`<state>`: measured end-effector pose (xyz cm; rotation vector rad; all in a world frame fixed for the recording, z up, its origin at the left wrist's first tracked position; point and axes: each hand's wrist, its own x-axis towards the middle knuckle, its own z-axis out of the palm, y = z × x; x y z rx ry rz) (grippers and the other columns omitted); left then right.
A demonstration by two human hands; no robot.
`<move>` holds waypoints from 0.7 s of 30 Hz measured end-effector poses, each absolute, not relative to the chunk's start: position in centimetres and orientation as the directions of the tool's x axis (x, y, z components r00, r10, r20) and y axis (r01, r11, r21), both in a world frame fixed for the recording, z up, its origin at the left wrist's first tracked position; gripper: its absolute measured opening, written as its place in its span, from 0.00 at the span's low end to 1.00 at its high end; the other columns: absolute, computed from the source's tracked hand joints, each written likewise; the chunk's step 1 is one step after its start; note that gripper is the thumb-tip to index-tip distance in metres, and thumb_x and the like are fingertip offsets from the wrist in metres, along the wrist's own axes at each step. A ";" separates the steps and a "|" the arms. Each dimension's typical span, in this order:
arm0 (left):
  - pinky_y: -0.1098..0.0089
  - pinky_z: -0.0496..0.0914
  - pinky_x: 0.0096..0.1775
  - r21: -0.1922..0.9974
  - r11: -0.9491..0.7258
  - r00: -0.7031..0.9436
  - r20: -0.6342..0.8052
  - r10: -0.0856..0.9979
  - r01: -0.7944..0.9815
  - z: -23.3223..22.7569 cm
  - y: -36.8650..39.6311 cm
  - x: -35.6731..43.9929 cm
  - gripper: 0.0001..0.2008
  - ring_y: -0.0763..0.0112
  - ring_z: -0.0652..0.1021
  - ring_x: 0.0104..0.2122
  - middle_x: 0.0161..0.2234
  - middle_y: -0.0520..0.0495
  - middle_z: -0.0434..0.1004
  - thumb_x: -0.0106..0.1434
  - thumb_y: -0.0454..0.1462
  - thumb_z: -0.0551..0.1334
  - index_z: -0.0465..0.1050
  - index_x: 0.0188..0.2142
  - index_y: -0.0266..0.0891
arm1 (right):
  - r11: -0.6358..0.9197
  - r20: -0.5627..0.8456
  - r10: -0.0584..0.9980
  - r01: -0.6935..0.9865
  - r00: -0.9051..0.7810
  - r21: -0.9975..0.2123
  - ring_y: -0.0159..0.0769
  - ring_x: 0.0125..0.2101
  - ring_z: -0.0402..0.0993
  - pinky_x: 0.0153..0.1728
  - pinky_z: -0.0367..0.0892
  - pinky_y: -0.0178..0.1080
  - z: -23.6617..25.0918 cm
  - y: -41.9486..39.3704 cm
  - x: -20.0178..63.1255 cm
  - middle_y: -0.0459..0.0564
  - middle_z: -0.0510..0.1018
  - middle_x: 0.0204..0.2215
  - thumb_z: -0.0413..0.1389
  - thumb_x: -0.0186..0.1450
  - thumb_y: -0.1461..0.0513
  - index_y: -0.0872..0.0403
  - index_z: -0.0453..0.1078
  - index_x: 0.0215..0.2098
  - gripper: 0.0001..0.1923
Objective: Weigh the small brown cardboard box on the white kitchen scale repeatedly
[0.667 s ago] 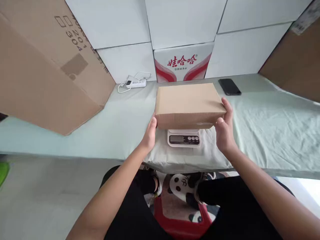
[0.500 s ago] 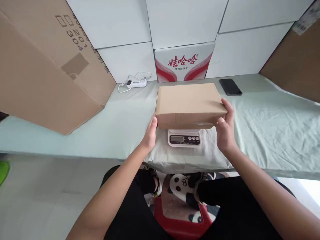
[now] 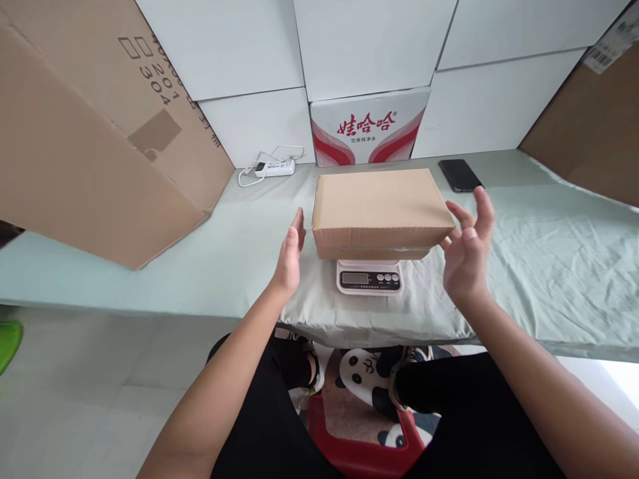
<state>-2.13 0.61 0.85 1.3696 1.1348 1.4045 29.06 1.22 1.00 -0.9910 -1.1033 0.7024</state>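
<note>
A flat brown cardboard box [image 3: 380,209] rests on a small white digital scale [image 3: 369,276], whose display and buttons show below the box's front edge. My left hand [image 3: 290,256] hovers just left of the box, palm facing it, fingers straight, a small gap between them. To the right of the box my right hand [image 3: 468,253] is lifted with fingers spread, not touching it. Both hands hold nothing.
The scale stands on a table covered with pale green cloth [image 3: 549,266]. A black phone [image 3: 459,175] lies at the back right, a white power strip [image 3: 272,166] at the back left. A large tilted carton [image 3: 100,133] leans at the left; white boxes [image 3: 369,126] line the back.
Both hands have let go of the box's sides and moved apart from it, fingers opening. The box stays on the scale.
</note>
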 end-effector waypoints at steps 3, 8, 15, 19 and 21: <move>0.53 0.53 0.81 0.977 -0.214 -0.099 0.214 0.972 0.015 1.2 1.1 -2.9 0.48 0.55 0.52 0.83 0.84 0.48 0.49 0.72 0.71 0.44 0.59 0.79 0.50 | 0.376 0.321 0.875 -0.090 0.363 -0.922 0.58 0.72 0.70 0.69 0.60 0.74 1.5 1.5 29.7 0.45 0.73 0.68 0.60 0.62 0.41 0.23 0.65 0.68 0.35; 0.53 0.53 0.81 0.979 -0.203 -0.128 0.206 0.970 0.036 1.5 1.3 -3.2 0.47 0.56 0.52 0.83 0.84 0.48 0.50 0.73 0.70 0.41 0.57 0.80 0.50 | 0.349 0.272 0.876 -0.135 0.399 -0.927 0.58 0.68 0.73 0.67 0.62 0.73 1.4 1.9 30.1 0.48 0.74 0.64 0.60 0.61 0.40 0.27 0.67 0.66 0.35; 0.54 0.53 0.81 0.980 -0.199 -0.097 0.201 0.975 0.027 1.2 1.1 -2.9 0.47 0.56 0.52 0.83 0.84 0.49 0.49 0.72 0.71 0.42 0.58 0.80 0.51 | 0.333 0.264 0.880 -0.115 0.394 -0.936 0.57 0.67 0.73 0.67 0.63 0.73 1.5 1.7 29.5 0.49 0.73 0.64 0.58 0.61 0.38 0.29 0.67 0.66 0.35; 0.53 0.54 0.81 0.980 -0.200 -0.082 0.199 0.977 0.004 1.2 1.0 -2.9 0.49 0.55 0.52 0.83 0.84 0.46 0.49 0.71 0.72 0.45 0.58 0.80 0.49 | 0.325 0.255 0.885 -0.126 0.391 -0.937 0.57 0.66 0.73 0.67 0.63 0.73 1.6 1.5 29.3 0.49 0.74 0.63 0.59 0.62 0.39 0.31 0.67 0.66 0.35; 0.53 0.54 0.80 0.979 -0.205 -0.074 0.204 0.976 0.003 1.2 1.0 -2.9 0.49 0.54 0.53 0.83 0.84 0.46 0.49 0.71 0.72 0.45 0.58 0.79 0.49 | 0.324 0.252 0.884 -0.126 0.394 -0.938 0.56 0.65 0.74 0.67 0.63 0.72 1.6 1.5 29.2 0.49 0.74 0.63 0.58 0.62 0.39 0.31 0.68 0.65 0.34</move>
